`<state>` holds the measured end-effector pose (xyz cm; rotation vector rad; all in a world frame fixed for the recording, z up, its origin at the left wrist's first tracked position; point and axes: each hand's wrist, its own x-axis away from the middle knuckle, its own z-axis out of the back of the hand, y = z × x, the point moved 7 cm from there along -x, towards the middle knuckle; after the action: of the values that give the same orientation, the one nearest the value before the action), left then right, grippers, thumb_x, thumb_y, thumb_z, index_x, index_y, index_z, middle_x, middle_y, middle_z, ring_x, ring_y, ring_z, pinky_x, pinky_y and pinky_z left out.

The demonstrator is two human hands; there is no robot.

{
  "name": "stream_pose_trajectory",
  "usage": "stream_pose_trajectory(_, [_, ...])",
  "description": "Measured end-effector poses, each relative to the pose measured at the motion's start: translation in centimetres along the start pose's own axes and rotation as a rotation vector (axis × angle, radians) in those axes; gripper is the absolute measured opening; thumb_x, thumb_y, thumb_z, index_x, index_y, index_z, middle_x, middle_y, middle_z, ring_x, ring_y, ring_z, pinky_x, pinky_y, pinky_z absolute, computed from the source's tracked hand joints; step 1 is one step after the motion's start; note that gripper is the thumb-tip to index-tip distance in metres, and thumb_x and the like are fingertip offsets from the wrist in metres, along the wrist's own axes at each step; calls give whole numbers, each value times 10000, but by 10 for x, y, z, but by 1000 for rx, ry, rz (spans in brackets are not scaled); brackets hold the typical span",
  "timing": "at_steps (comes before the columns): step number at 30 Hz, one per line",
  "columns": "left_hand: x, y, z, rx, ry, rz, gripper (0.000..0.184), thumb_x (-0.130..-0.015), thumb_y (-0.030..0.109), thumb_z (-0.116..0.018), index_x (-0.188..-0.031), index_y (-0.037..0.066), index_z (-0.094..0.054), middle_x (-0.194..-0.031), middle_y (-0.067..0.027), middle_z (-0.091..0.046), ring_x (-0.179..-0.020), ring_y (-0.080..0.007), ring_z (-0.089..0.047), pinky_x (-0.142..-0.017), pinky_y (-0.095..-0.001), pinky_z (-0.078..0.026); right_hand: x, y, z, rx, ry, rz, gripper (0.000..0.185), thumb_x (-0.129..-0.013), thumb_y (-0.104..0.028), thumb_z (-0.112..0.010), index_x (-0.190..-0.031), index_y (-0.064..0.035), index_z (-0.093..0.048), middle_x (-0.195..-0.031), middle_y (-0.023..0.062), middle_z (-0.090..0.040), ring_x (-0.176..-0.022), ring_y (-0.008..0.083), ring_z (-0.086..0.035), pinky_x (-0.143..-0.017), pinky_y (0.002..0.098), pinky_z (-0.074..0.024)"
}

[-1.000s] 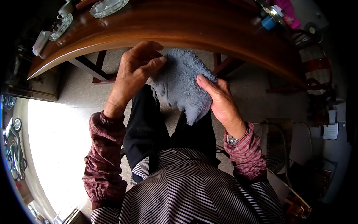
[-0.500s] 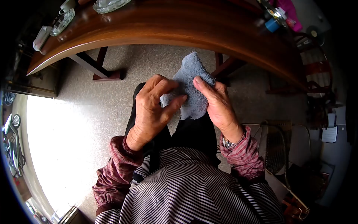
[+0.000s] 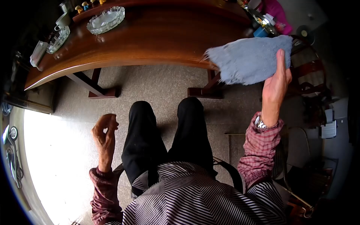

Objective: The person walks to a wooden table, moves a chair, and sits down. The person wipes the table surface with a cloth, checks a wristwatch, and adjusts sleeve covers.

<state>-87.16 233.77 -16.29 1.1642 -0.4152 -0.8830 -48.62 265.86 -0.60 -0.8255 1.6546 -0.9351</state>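
A grey-blue cloth (image 3: 249, 60) with a frayed left edge hangs spread out from my right hand (image 3: 276, 84). The thumb lies on top of its right end and the fingers are hidden behind it. It is held over the front right edge of the wooden table (image 3: 157, 48). Well away from the cloth, my left hand (image 3: 104, 131) is left of my knees above the floor. Its thumb and fingertips meet in a pinch, and whatever may be between them cannot be made out.
A glass ashtray (image 3: 106, 20), a second glass dish (image 3: 59, 40), a white cup (image 3: 62, 21) and a plastic packet (image 3: 38, 53) stand on the table's left side. Near the far right are a blue container (image 3: 260, 32) and a metal tray (image 3: 262, 20). A wooden chair (image 3: 313, 69) stands at right.
My right hand has carried the cloth up and to the right, over the table edge. My left hand has come off the cloth and moved down and left. The view has shifted.
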Motion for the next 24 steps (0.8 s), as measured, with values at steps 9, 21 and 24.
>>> stream_pose_trajectory(9, [32, -38, -10, -65, -146, 148, 115, -782, -62, -534, -827, -27, -633, -715, -71, -643, -662, -123, -588, -629, -273, -480, 11, 119, -100, 140, -456, -130, 369, -875, -292, -681, -1056, 30, -672, -947, 75, -704, -894, 144, -650, -822, 262, -511])
stream_pose_trajectory(21, [61, -21, -20, -249, -204, 69, 53, -831, 18, -632, -850, -25, -655, -780, -141, -673, -679, -230, -654, -636, -312, -494, 292, 82, -324, -90, -1057, -389, 218, -843, -237, -713, -757, -50, -639, -685, 27, -615, -607, 144, -583, -548, 299, -493])
stream_pose_trajectory(24, [85, -27, 5, -289, -142, 111, 22, -817, -15, -629, -831, -28, -640, -769, -139, -659, -651, -241, -637, -603, -320, -483, 321, 72, -332, -464, -1032, -646, 191, -856, -232, -704, -782, -58, -680, -742, 60, -675, -634, 133, -610, -619, 286, -504])
